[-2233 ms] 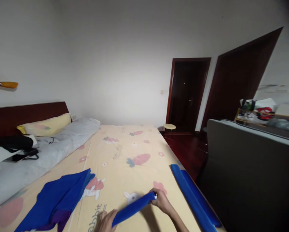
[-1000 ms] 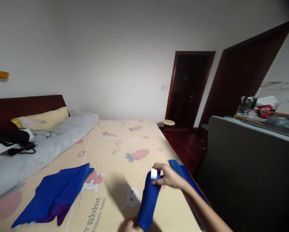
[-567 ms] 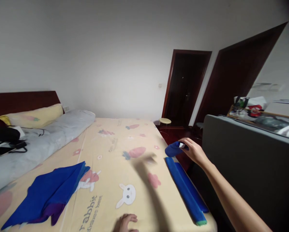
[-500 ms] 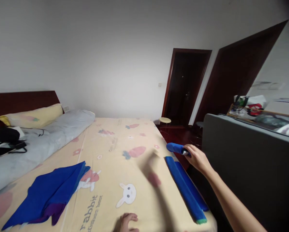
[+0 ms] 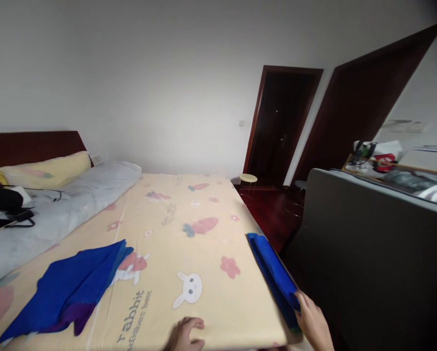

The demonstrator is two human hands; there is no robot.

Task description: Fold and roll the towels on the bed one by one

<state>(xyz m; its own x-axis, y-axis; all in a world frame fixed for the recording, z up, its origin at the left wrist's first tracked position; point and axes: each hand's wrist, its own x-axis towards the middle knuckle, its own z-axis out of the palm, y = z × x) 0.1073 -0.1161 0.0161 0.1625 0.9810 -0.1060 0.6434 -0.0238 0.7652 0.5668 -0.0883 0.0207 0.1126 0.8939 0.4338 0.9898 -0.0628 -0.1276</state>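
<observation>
My right hand (image 5: 312,320) grips the near end of a long blue folded cloth (image 5: 276,265), with its fingers wrapped over that end. This cloth lies lengthwise over other blue folded cloth (image 5: 259,262) along the bed's right edge; how many layers are beneath, I cannot tell. Low in the middle, my left hand (image 5: 189,334) rests at the near side of the yellow bedsheet (image 5: 218,309), thumb and fingers apart, holding nothing. A crumpled blue cloth with a purple patch (image 5: 66,290) is spread on the sheet at the left.
A grey quilt (image 5: 90,209) and a yellow pillow (image 5: 46,170) lie by the dark headboard. Past the bed's right edge stands a grey panel (image 5: 353,253), with a cluttered surface behind it. A round stool (image 5: 248,178) stands near the doorway.
My right hand has come down and nearer, laying the blue cloth it held in the air along the others at the bed's edge. My left hand stays almost in place.
</observation>
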